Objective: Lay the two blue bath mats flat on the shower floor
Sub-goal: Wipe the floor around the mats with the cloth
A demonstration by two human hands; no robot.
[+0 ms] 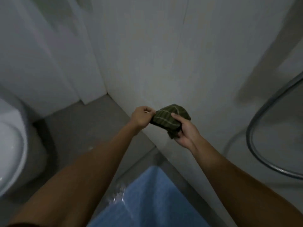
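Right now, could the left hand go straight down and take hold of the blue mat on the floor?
Probably not yet. The left hand pinches the green cloth that the right hand also grips. The blue mat lies below with nothing between, once it lets go.

No readable text, label, brand, number or sign anywhere in view

The blue mat [147,199] runs off the bottom edge, its far end behind both forearms. The toilet [11,145] is cut by the left edge, the hose [255,145] by the right.
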